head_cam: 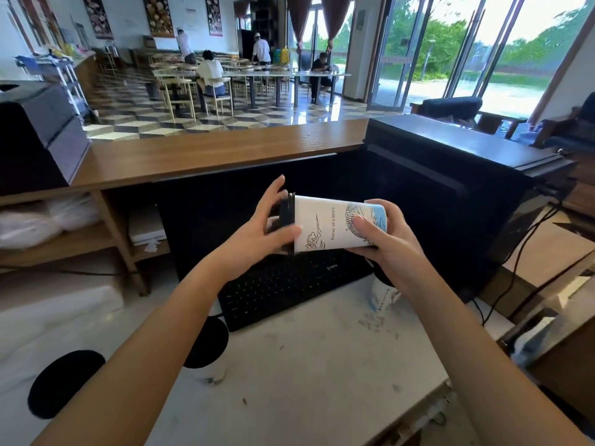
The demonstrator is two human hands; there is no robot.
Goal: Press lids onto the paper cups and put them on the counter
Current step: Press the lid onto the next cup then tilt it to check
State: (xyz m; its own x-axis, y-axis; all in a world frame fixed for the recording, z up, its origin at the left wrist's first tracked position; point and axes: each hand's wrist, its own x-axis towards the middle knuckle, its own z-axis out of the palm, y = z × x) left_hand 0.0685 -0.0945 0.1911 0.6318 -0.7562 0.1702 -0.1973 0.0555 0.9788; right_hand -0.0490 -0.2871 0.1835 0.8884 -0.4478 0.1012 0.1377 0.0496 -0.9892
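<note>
Now, with my right hand (391,239) gripping the white printed paper cup (331,224) sideways in mid-air, short of the brown wooden counter (206,152), I'd have my left hand (270,225), cupped over the black plastic lid (287,225), press evenly around the rim.

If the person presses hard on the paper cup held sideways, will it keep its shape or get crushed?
The paper cup looks thin-walled, so a hard squeeze at mid-body would probably dent it. The black lid at its mouth, under the left hand, likely stiffens that end. The right hand grips the base, probably its firmest part. It seems light; whether it is empty cannot be seen.
</note>
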